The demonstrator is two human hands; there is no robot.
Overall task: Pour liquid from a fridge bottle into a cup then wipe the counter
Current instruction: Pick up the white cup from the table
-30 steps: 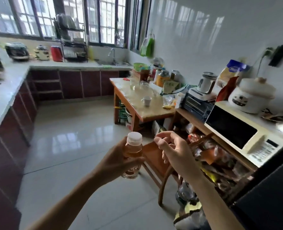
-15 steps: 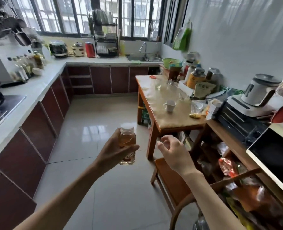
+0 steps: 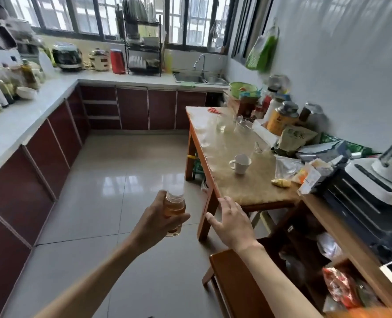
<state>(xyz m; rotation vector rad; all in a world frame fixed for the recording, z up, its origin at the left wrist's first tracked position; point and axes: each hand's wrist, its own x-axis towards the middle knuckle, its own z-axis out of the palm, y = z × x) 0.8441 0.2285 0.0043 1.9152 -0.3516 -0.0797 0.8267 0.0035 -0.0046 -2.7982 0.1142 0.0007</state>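
Head view, tiled kitchen [image 3: 126, 171], cluttered wooden table [image 3: 247, 187]

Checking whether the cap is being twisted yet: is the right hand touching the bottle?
Apart. The head view shows floor between the open right hand and the bottle, which the left hand holds.

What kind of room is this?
A home kitchen, most likely. There is a sink with a tap under the windows, a dish rack holding plates on the counter, and a white cup on a wooden table.
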